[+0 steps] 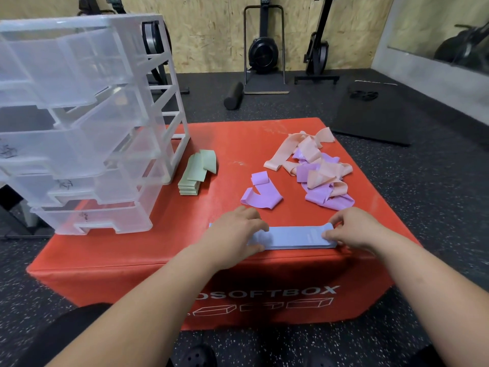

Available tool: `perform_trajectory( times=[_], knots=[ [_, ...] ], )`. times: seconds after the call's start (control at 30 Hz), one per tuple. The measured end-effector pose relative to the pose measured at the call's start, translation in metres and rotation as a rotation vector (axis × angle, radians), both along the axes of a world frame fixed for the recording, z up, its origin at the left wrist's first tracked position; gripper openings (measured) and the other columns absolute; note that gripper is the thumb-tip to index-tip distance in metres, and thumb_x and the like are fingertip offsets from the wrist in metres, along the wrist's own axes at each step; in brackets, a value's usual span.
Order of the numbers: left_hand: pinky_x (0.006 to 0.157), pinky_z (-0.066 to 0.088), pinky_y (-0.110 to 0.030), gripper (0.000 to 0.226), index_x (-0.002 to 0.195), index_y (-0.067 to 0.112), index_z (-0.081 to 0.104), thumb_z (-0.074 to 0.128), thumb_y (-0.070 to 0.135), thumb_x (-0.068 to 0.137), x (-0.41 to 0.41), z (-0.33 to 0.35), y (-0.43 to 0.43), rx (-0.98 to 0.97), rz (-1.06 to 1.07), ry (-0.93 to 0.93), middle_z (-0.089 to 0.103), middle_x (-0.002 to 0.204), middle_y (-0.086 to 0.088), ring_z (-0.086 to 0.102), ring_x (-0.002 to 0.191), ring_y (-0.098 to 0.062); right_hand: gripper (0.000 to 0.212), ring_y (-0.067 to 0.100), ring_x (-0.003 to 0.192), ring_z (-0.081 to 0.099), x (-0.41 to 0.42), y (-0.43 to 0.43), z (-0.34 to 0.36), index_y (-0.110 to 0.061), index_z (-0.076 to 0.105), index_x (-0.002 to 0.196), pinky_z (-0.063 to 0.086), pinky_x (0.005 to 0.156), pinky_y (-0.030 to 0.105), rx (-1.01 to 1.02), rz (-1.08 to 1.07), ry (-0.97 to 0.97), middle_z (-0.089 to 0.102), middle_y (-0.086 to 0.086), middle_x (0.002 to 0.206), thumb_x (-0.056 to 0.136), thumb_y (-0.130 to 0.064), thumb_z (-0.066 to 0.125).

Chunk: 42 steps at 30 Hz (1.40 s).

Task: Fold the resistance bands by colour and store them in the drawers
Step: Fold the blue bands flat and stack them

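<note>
Head view: a red padded soft box [185,234] with white lettering on its front face stands on the dark speckled rubber floor [423,207] and serves as the work surface. A flat stack of light blue resistance bands [293,237] lies along the near edge of the box top. The left hand [232,234] rests palm-down on the left part of the stack, fingers spread flat over it; the right hand [354,229] pinches the right end of the stack between thumb and fingertips. At the left rear of the box top stands a translucent plastic drawer unit [87,123] with five drawers, all pulled partly out (contents, if any, cannot be made out). Just beside its right foot lies a folded stack of pale green bands [195,173]. Near the centre lies one loose purple band [260,194]. At the right rear sits a tangled heap of peach and purple bands [317,168], apart from the blue stack.
</note>
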<state>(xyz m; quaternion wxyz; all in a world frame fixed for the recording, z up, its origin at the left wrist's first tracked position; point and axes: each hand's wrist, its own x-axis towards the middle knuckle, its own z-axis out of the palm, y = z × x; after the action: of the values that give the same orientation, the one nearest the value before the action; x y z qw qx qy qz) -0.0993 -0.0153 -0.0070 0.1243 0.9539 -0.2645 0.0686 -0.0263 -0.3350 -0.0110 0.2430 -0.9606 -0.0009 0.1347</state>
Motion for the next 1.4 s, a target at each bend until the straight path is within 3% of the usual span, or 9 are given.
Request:
perform_trajectory(
  times=[0.13,0.27,0.43,0.7,0.93,1.07,1.2,1.3,1.4],
  knots=[
    [0.085,0.05,-0.038,0.034,0.125,0.03,0.068,0.074,0.038,0.093,0.001,-0.002,-0.009,0.039,0.016,0.055,0.056,0.115,0.008,0.055,0.108,-0.018,0.023,0.018,0.054,0.05,-0.001,-0.001,0.0,-0.011,0.075,0.073,0.043,0.059,0.032,0.034,-0.03,0.034,0.061,-0.004,0.058,0.073,-0.031,0.086],
    [0.084,0.051,-0.038,0.034,0.125,0.03,0.068,0.074,0.04,0.093,0.0,-0.001,-0.01,0.028,0.027,0.067,0.055,0.115,0.009,0.055,0.106,-0.016,0.022,0.017,0.056,0.045,-0.005,0.004,0.003,-0.015,0.068,0.056,0.036,0.057,0.031,0.046,-0.017,0.032,0.051,-0.004,0.054,0.069,-0.025,0.083],
    [0.085,0.05,-0.036,0.033,0.124,0.031,0.069,0.072,0.045,0.094,0.002,0.001,-0.009,0.017,0.018,0.095,0.055,0.112,0.01,0.055,0.105,-0.015,0.019,0.018,0.067,0.062,-0.008,0.011,0.004,-0.019,0.068,0.084,0.045,0.059,0.032,0.019,-0.015,-0.006,0.069,-0.002,0.074,0.07,-0.02,0.081],
    [0.085,0.052,-0.038,0.029,0.12,0.034,0.069,0.071,0.045,0.094,0.004,0.0,-0.009,0.024,0.016,0.102,0.053,0.109,0.013,0.055,0.103,-0.013,0.03,0.012,0.072,0.062,-0.011,0.009,0.005,-0.026,0.066,0.091,0.04,0.057,0.029,0.049,-0.041,-0.045,0.068,-0.007,0.083,0.068,-0.02,0.084],
    [0.084,0.053,-0.037,0.029,0.119,0.034,0.07,0.071,0.046,0.093,0.004,0.0,-0.01,0.021,0.028,0.104,0.054,0.108,0.013,0.055,0.101,-0.011,0.036,0.017,0.073,0.064,-0.008,0.01,0.006,-0.026,0.068,0.094,0.046,0.062,0.03,0.108,-0.08,-0.007,0.068,-0.003,0.084,0.065,-0.019,0.087],
    [0.083,0.052,-0.034,0.026,0.118,0.037,0.071,0.071,0.047,0.094,0.005,0.0,-0.007,-0.004,0.036,0.134,0.054,0.107,0.015,0.053,0.099,-0.008,0.033,0.019,0.068,0.061,-0.012,0.012,0.014,-0.019,0.072,0.095,0.059,0.068,0.039,0.343,-0.144,0.012,0.064,0.001,0.079,0.066,-0.008,0.085],
    [0.085,0.053,-0.032,0.022,0.116,0.029,0.074,0.07,0.04,0.097,0.004,0.003,-0.012,-0.14,0.126,0.168,0.061,0.106,0.013,0.056,0.095,-0.006,0.032,0.014,0.069,0.064,-0.02,0.019,0.032,-0.016,0.072,0.103,0.058,0.064,0.031,0.562,-0.129,0.011,0.067,0.004,0.086,0.077,0.002,0.078],
    [0.083,0.052,-0.024,0.015,0.112,0.024,0.076,0.068,0.029,0.1,0.005,0.012,-0.026,-0.432,0.196,0.208,0.07,0.099,0.014,0.063,0.09,-0.005,0.033,0.005,0.07,0.068,-0.025,0.03,0.043,-0.019,0.072,0.104,0.054,0.058,0.02,0.63,-0.085,-0.07,0.073,0.004,0.095,0.078,0.002,0.078],
    [0.089,0.058,-0.026,0.017,0.115,0.016,0.074,0.063,0.024,0.105,0.008,0.024,-0.045,-0.773,0.221,0.436,0.077,0.101,0.005,0.073,0.095,-0.009,0.035,0.003,0.079,0.067,-0.031,0.047,0.049,-0.019,0.072,0.106,0.055,0.061,0.018,0.648,-0.045,-0.184,0.071,-0.002,0.103,0.078,-0.001,0.079]
  ],
)
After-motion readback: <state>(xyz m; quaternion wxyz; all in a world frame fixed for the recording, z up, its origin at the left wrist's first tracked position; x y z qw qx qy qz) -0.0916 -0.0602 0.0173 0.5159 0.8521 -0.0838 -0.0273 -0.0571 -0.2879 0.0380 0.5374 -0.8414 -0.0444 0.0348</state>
